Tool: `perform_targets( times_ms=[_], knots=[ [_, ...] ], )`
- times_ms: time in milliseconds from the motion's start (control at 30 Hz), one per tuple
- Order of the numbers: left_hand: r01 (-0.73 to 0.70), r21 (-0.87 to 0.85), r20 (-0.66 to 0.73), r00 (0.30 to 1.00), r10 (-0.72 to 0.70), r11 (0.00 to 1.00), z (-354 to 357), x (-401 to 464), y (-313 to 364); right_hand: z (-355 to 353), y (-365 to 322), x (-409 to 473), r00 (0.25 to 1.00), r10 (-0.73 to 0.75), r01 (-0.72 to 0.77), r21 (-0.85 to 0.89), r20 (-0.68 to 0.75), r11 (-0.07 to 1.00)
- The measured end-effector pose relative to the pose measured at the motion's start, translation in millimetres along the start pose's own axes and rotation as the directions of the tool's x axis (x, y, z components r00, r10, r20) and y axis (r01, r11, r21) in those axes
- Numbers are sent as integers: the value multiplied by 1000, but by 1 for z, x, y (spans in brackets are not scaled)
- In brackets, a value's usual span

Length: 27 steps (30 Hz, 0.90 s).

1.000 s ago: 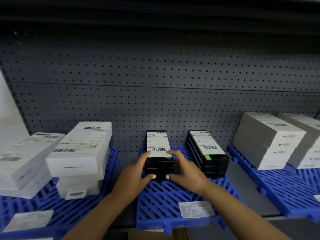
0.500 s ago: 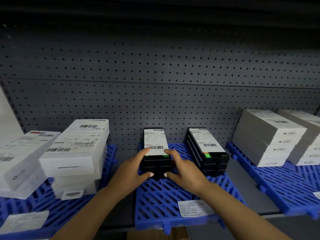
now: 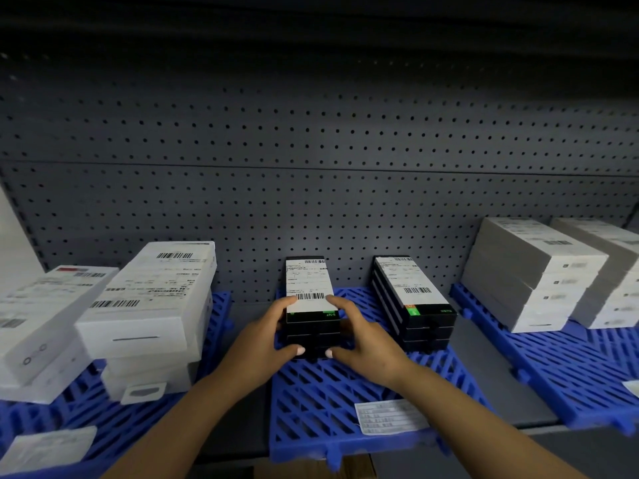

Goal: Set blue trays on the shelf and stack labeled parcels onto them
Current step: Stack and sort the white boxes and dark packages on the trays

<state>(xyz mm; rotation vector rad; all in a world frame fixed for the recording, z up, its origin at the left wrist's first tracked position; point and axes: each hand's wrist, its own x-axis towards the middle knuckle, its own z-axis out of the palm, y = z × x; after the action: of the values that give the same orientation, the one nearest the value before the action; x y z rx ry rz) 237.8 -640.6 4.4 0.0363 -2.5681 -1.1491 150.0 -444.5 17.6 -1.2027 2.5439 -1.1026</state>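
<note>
A stack of black parcels [image 3: 309, 288] with a white barcode label on top stands on the middle blue tray [image 3: 321, 406]. My left hand [image 3: 264, 344] grips its left side and my right hand [image 3: 366, 340] grips its right side, thumbs at the stack's front bottom. A second stack of black labeled parcels [image 3: 413, 302] stands just to the right on the same tray. A loose paper label [image 3: 390, 416] lies on the tray's front right.
White labeled boxes [image 3: 145, 305] are piled on the left blue tray [image 3: 103, 423], some tilted. Grey-white boxes [image 3: 532, 271] are stacked on the right blue tray [image 3: 570, 371]. Grey pegboard [image 3: 311, 167] backs the shelf. A paper slip [image 3: 48, 447] lies front left.
My hands have stayed on the left black stack, with the fingers shifted slightly up onto its label. The view has drifted a little.
</note>
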Motion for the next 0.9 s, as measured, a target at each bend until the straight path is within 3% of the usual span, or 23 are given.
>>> perform_targets(
  times_ms=[233, 400, 667, 900],
  knots=[
    [5, 11, 93, 996, -7, 1000, -7, 1, -1, -3, -3, -1, 999, -7, 9, -51, 43, 999],
    [-6, 99, 108, 994, -5, 995, -9, -2, 2, -5, -13, -3, 1000, 2, 2, -216, 16, 976],
    [-32, 215, 103, 995, 10, 976, -15, -1, 0, 3, -13, 2, 1000, -25, 29, -299, 18, 954],
    [-45, 296, 122, 993, 9, 954, -15, 3, -2, 1, -19, -1, 998, -70, 63, -505, 5, 861]
  ],
)
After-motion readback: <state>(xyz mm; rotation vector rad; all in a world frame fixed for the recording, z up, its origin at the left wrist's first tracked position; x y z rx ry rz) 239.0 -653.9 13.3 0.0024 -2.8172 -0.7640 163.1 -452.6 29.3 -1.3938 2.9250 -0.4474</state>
